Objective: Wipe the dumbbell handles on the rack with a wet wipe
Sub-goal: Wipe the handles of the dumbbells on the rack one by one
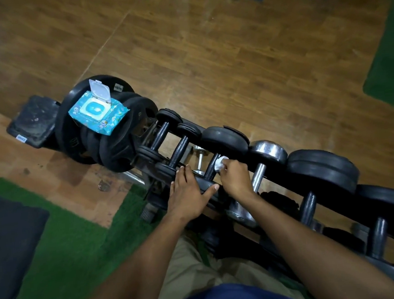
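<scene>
The right hand (234,176) pinches a soft, limp wet wipe (220,164) around 1 stiff dumbbell handle (211,169) on the rack (278,204); the left hand (187,193) rests spread on its heavy end.

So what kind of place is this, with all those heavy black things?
Most likely a gym. A rack holds a row of dumbbells, and round weight plates lean stacked at its end. The right hand wipes a handle.
</scene>
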Action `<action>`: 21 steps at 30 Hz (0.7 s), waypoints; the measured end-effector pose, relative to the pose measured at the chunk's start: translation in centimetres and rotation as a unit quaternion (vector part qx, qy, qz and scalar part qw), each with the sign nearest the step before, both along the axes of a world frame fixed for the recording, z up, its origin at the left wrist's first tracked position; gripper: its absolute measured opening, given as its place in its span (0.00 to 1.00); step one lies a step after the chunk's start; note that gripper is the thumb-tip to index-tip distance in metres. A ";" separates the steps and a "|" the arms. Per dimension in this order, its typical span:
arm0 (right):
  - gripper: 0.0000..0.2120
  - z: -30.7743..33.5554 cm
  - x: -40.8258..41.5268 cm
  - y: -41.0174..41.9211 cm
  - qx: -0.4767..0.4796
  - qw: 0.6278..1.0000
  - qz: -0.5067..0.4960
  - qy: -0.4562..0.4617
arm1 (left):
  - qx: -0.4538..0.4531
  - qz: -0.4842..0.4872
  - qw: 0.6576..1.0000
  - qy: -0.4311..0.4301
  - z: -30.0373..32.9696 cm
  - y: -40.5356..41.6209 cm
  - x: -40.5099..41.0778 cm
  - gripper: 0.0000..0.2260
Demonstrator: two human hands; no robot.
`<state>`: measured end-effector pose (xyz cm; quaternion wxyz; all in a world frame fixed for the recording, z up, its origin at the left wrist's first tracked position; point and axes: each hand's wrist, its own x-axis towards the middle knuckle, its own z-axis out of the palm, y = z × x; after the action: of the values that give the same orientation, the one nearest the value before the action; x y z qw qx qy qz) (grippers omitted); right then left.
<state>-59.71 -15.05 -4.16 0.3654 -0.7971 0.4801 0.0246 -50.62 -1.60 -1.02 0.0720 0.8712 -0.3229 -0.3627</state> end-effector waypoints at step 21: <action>0.13 0.7 2.2 -2.2 0.367 0.878 -0.301 -0.062 | -0.019 0.006 1.000 0.003 0.0 0.1 0.1 0.51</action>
<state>-57.53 -17.20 -3.44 0.6504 -0.4229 0.6298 0.0389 -50.51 -1.47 -1.04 0.0915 0.8704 -0.3242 -0.3591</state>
